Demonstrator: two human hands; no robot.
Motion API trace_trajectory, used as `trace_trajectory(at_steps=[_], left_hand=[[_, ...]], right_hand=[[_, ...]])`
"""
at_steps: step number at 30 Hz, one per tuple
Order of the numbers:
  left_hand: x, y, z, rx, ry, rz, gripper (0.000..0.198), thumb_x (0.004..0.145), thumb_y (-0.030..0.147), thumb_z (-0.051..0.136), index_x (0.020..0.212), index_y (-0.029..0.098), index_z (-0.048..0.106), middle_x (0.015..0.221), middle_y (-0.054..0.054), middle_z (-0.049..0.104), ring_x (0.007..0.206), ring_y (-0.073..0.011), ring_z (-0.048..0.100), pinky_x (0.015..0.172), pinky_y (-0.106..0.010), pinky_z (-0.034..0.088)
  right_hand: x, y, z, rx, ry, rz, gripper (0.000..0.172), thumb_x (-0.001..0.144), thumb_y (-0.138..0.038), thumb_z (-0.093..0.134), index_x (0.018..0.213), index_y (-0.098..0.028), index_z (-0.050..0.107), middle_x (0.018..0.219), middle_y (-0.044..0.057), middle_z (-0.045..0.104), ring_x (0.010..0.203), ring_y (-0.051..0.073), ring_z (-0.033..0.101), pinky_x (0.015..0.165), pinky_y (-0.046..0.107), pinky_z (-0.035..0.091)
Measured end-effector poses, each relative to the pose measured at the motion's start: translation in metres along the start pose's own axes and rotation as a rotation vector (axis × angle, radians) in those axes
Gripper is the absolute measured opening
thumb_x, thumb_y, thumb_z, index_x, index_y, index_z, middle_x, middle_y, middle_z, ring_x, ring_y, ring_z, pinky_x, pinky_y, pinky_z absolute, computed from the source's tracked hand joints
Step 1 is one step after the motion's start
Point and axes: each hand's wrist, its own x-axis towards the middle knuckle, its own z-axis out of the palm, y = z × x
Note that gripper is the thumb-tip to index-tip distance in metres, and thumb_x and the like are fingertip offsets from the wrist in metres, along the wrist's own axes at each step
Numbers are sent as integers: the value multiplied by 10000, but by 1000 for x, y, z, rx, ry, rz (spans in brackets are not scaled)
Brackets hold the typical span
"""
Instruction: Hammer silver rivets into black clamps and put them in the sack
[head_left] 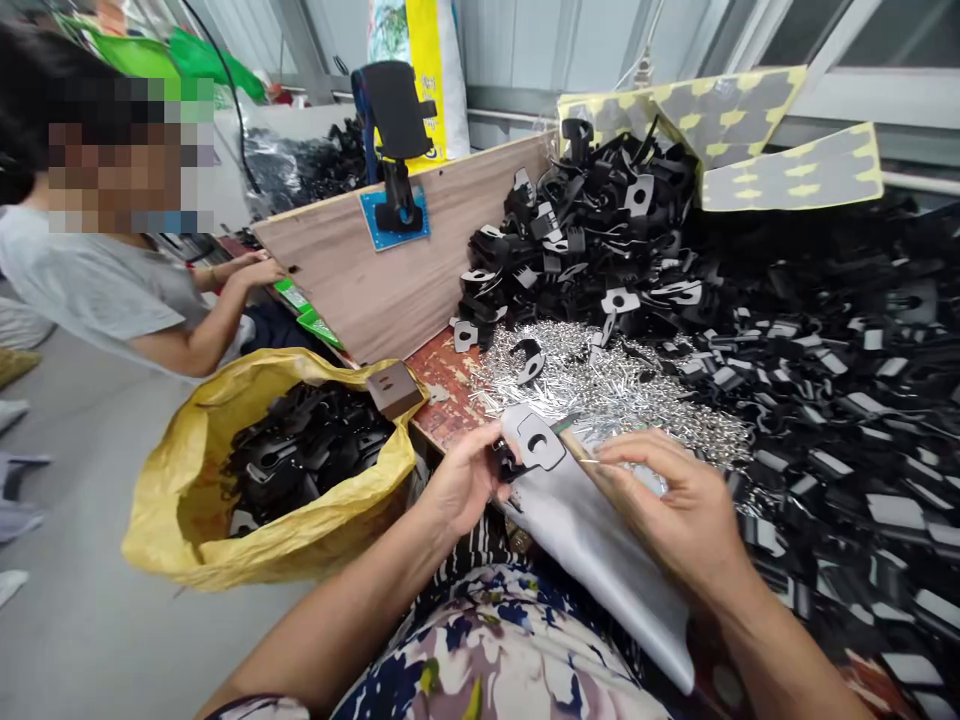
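Note:
My left hand (461, 478) is closed round a black plastic clip with a white backing (534, 442), held at the table's near edge. My right hand (679, 505) is pinched on a thin silver pin (592, 461), whose tip points left toward the clip. A grey sheet (600, 550) lies under both hands and drapes over my lap. Just beyond my hands spreads a heap of silver pins (600, 385).
Heaps of black clips (592, 235) cover the table at the back and right (847, 400). A yellow sack (225, 540) of black clips stands on the floor at left. A wooden divider (390, 270) carries a phone holder (397, 130). Another person (112, 290) sits behind it.

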Motion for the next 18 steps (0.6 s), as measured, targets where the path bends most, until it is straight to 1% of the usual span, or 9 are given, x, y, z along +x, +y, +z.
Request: trace_trajectory(at_steps=[2, 3, 5, 7, 9, 12, 15, 18], left_hand=[[1, -6, 6, 22, -13, 0, 349, 709, 435, 869, 707, 131, 698, 679, -29, 659, 523, -116, 546, 338, -192, 462], [0, -8, 8, 29, -29, 0, 350, 706, 429, 882, 719, 125, 708, 690, -31, 668, 532, -117, 557, 355, -198, 489], [-2, -14, 11, 26, -63, -2, 354, 715, 429, 892, 762, 116, 734, 719, -36, 686, 547, -119, 579, 391, -216, 538], [-5, -18, 13, 4, -89, -10, 341, 728, 417, 894, 811, 118, 751, 741, -35, 698, 560, -122, 594, 412, -229, 566], [-8, -21, 12, -24, -102, -27, 330, 731, 400, 898, 843, 125, 756, 751, -34, 705, 579, -129, 608, 423, -236, 582], [-10, -24, 11, -51, -94, -49, 345, 720, 400, 907, 831, 116, 747, 737, -38, 703, 581, -131, 615, 434, -238, 590], [-12, -25, 12, -84, -52, -59, 363, 700, 401, 914, 830, 114, 734, 726, -33, 686, 592, -133, 617, 441, -230, 583], [-18, -27, 15, -129, -10, -37, 410, 660, 419, 918, 865, 123, 723, 729, -26, 662, 612, -146, 615, 417, -227, 557]], right_hand=[[2, -21, 13, 97, 12, -53, 88, 940, -209, 667, 920, -271, 726, 946, 0, 746, 936, 202, 671, 867, 379, 500], [4, -27, 20, 112, 17, -72, 89, 942, -209, 667, 912, -271, 724, 950, 0, 747, 943, 204, 665, 877, 390, 492], [8, -33, 31, 107, 33, -86, 85, 945, -219, 671, 890, -265, 717, 962, 0, 745, 952, 206, 653, 899, 411, 471], [11, -32, 38, 77, 43, -95, 86, 948, -230, 673, 873, -256, 705, 954, -2, 741, 943, 203, 644, 920, 424, 450], [10, -30, 41, 35, 39, -98, 95, 956, -235, 664, 865, -247, 689, 915, -9, 734, 914, 195, 638, 950, 437, 433], [7, -33, 43, -82, 30, -138, 125, 972, -224, 630, 852, -240, 664, 853, -27, 724, 886, 185, 637, 1061, 482, 372], [8, -43, 43, -276, 25, -293, 166, 979, -152, 551, 892, -238, 662, 858, -29, 742, 906, 188, 660, 1153, 524, 283], [8, -48, 39, -392, 2, -418, 210, 965, -122, 503, 917, -254, 659, 866, -19, 752, 879, 198, 690, 1161, 521, 277]])
